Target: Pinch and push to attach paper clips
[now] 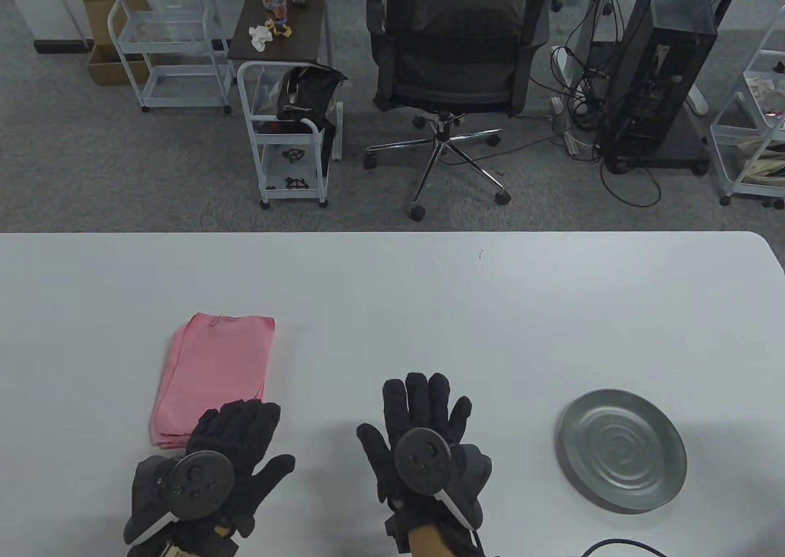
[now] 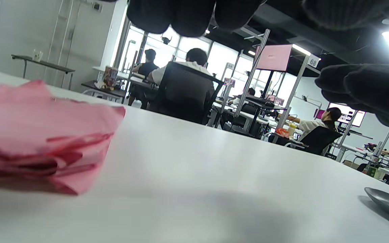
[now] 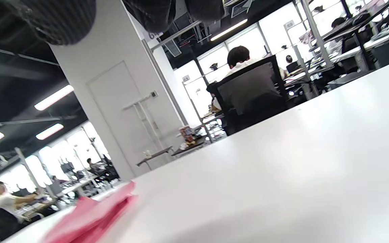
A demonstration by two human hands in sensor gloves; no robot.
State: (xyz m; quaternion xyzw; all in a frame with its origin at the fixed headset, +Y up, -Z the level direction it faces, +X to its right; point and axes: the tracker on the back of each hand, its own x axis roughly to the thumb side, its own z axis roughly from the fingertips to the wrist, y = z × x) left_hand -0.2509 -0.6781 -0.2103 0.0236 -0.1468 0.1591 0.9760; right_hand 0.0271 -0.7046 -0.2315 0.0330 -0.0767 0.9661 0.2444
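Left hand [image 1: 230, 453]: fingers [image 1: 245, 416] lie close together, thumb out to the side, palm down, tips over the near edge of the pink paper stack [image 1: 214, 373]. I cannot tell whether they press on it. In the left wrist view the fingertips [image 2: 177, 17] hang above the bench with nothing pinched between them.

Right hand [image 1: 429, 440]: fingers [image 1: 423, 397] spread, palm down over bare bench [image 1: 429, 299], holding nothing. I read it as flat, though contact with the surface is not clear from my feed. In the right wrist view only dark fingertips [image 3: 62, 20] show at the top edge.

Paper stack: several pink sheets, edges loose and slightly fanned in the left wrist view [image 2: 39, 135], lying left of centre. One paper clip [image 1: 222, 319] sits on its far edge, thin wire, barely resolved. I see no other clips.

Metal plate [image 1: 624, 449]: round, grey, on the bench well to the right of the right hand, apart from everything else. Its rim [image 2: 388, 204] shows at the edge of the left wrist view.

Beyond the bench: an office chair [image 1: 457, 48] and a white trolley [image 1: 288, 134] on the floor.
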